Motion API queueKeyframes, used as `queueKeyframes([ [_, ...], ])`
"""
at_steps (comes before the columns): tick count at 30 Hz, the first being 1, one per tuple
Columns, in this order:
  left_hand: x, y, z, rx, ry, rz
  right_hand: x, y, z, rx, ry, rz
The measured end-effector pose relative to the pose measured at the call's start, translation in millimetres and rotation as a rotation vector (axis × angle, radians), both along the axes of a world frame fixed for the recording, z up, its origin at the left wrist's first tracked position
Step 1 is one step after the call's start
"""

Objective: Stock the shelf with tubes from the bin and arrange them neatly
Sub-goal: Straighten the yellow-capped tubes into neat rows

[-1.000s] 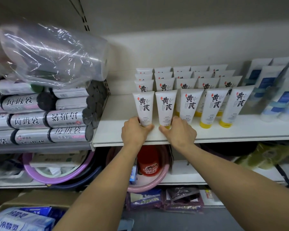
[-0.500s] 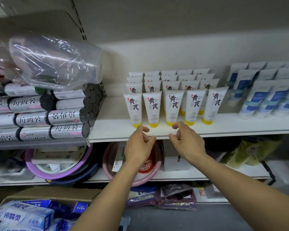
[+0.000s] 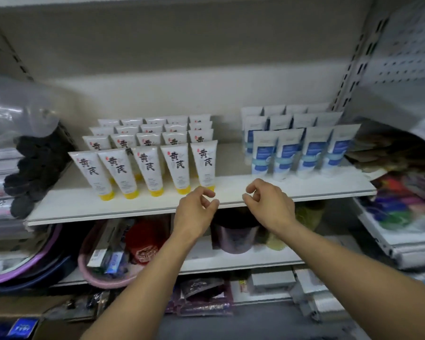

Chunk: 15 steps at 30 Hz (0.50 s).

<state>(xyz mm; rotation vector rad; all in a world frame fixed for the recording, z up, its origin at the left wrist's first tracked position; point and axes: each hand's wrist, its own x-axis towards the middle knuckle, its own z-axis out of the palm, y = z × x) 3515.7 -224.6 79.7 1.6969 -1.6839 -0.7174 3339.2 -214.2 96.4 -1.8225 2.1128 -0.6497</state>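
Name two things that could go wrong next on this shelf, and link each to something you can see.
1. The left hand hovers right by the rightmost yellow-capped tube; a nudge might tip it into its neighbours.
2. The right hand is near the blue tubes, which stand on end; a careless reach could topple them.

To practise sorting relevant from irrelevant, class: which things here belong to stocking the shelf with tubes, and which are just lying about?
Job in hand: yellow-capped tubes, blue-labelled tubes, upper shelf, left hand and right hand, both holding nothing.

Lying about: black rolls, pink basin, red tub, clear plastic bag.
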Motion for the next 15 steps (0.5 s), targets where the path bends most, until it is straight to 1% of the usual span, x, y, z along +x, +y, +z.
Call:
queueKeyframes([
  [4, -66.3, -7.0, -3.6, -0.005, 0.049, -0.045, -72.8, -6.2, -5.9, 0.048, -0.075, -0.087],
  [7, -103.3, -23.9, -1.6, -0.014, 0.065, -0.044, -108.6, -21.8, -9.7, 0.076, -0.141, -0.141],
  [11, -131.3, -51.8, -2.1, 0.02, 0.04, 0.052, -122.9, -44.8, -15.0, 0.114, -0.133, -0.161],
  [15, -143.5, -75.7, -7.3, 0.074, -0.015, 0.11, -122.1, -60.5, -21.6, 0.116, -0.059, -0.126],
])
